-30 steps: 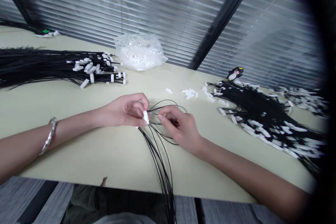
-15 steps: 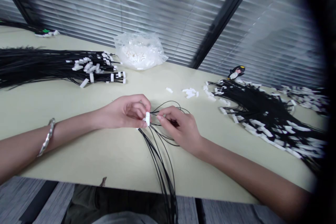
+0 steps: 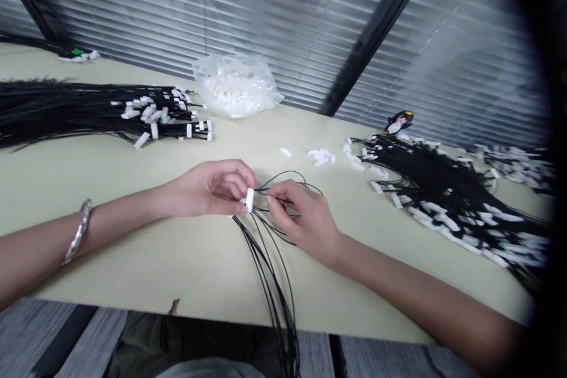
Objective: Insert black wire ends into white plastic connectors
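Between thumb and fingers, my left hand (image 3: 217, 188) grips a white connector housing (image 3: 250, 200) above the table. Black wires (image 3: 261, 242) come out of the housing's right side; several loop right, and a bundle hangs over the table's front edge. Just right of the housing, my right hand (image 3: 303, 212) pinches one or more of these thin black wires, with thumb and index finger close together. Exactly how many wires it holds is hidden. A small white end piece shows behind the housing, near my left thumb.
Black wire bundles with white connectors lie at the left (image 3: 88, 109) and at the right (image 3: 434, 183). A clear bag of white housings (image 3: 234, 88) sits near the blinds. Loose white housings (image 3: 322, 156) lie mid-table. A small penguin figure (image 3: 400, 122) stands behind the right bundle.
Little differs. The fingers of my right hand have shifted slightly on the wires, and the wire loops beside it have moved a bit. My left hand stays on the housing.
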`<state>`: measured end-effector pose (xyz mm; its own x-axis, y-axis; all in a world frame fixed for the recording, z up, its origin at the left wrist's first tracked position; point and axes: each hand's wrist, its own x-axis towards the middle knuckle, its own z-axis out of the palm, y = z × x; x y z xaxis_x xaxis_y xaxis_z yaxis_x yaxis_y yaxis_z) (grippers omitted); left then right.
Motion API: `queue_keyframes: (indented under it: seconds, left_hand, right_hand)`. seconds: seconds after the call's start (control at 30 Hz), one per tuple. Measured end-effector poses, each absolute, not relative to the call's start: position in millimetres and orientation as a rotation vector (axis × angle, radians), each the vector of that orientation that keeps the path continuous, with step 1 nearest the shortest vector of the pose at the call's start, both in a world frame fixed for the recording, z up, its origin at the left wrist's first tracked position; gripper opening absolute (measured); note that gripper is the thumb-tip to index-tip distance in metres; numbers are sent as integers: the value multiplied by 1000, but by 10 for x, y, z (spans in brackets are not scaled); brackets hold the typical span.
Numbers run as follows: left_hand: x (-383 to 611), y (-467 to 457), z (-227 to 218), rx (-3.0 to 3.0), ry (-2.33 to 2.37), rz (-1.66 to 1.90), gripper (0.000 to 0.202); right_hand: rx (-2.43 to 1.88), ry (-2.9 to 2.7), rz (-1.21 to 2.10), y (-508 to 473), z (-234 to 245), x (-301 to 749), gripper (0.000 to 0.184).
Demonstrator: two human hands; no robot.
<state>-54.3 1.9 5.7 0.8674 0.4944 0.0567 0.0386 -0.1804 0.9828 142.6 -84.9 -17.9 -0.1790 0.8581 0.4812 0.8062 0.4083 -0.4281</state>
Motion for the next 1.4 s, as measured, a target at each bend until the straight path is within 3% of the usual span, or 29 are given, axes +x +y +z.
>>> queue_keyframes:
  seconds: [0.53,1.03,1.2,1.4]
  left_hand:
    - [-544,16,70,1739,442,422,29]
    - [-549,4,73,1736,460,457,29]
    - [-544,-3,94,1716,455,434,38]
    - [-553,-6,81,1740,441,458,27]
  right_hand:
    - [-1270,-2003,-164,-839,-215,1441,14]
    - [-1255,-2016,-151,-831,-220,1451,11]
    - [-1256,-2006,-174,-834,-219,1444,10]
    - [-1278,-1990,-180,-844,-206,1431,12]
